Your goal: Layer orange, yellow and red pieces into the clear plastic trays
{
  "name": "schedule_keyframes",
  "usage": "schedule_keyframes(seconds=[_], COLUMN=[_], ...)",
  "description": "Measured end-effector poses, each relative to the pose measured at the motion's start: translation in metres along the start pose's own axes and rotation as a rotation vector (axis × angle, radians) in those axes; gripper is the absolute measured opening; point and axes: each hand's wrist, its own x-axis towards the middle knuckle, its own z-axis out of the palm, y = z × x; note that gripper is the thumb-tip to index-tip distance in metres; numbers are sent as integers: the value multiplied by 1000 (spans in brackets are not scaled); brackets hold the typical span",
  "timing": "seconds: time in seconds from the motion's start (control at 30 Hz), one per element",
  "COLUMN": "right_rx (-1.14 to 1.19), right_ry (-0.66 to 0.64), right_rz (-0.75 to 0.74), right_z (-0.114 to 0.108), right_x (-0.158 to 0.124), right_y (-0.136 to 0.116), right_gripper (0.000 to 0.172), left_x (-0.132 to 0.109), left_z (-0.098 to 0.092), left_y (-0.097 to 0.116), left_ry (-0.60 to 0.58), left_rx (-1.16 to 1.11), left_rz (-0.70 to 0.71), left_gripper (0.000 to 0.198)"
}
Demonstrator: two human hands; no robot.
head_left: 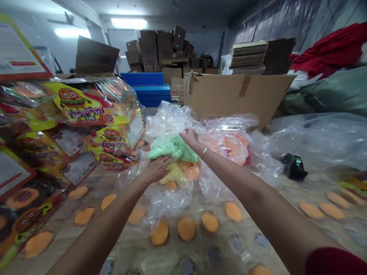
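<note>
Both my arms reach forward over a wooden table (166, 263). My left hand (157, 169) rests on a clear plastic bag (171, 196) that holds green pieces (173, 147) above yellow and orange ones. The fingers lie flat against the bag. My right hand (189, 136) is closed on the upper edge of the same bag, just above the green pieces. A second clear bag with orange pieces (233, 144) lies to the right of it. Several orange bun-shaped pieces (186, 228) lie on the table in clear wrappers under my arms.
Stacked yellow and red burger-print packs (97, 105) rise at the left. A large cardboard box (230, 95) stands behind the bags. A black tape dispenser (293, 166) sits at the right among clear plastic sheeting (323, 137). Blue crates (149, 89) and more cartons stand at the back.
</note>
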Motion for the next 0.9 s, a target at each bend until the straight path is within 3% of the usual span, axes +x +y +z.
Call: schedule_keyframes(seconds=[0.07,0.1,0.17,0.2,0.27,0.33,0.4,0.5,0.57,0.63,0.7,0.77,0.9], right_rx=[-111,-157,-177,-170,-202,-231,-159,129,301,347,231,32,-163], right_ry=[-8,-90,-465,-663,-925,-1033,-1036,-906,-756,-640,-637,-718,-803], right_rz=[-319,-495,-741,-811,-868,-837,-718,-377,-129,19,24,-86,-314], right_z=[-2,0,9,15,31,44,48,32,13,-3,-10,-4,17], right_x=[-44,-69,-122,-146,-181,-192,-181,-141,-116,-107,-115,-138,-177], right_y=[1,2,8,12,21,29,32,32,31,32,34,35,29], right_gripper=[38,39,42,51,61,42,17,13,15,20,28,35,16], left_x=[12,16,23,25,27,24,13,-20,-50,-79,-102,-115,-120], left_z=[-10,-18,-34,-42,-52,-56,-55,-53,-51,-46,-36,-22,0], left_y=[-17,-26,-43,-50,-59,-61,-56,-40,-27,-13,0,10,23], left_ry=[25,51,94,96,68,39,45,183,306,285,118,-3,26], left_rx=[67,101,142,142,124,101,74,16,-5,-47,-136,-256,-578], left_rz=[-89,-151,-268,-306,-321,-295,-266,-271,-434,-662,-774,-785,-776], left_gripper=[62,63,59,55,49,44,39,33,28,32,45,51,32])
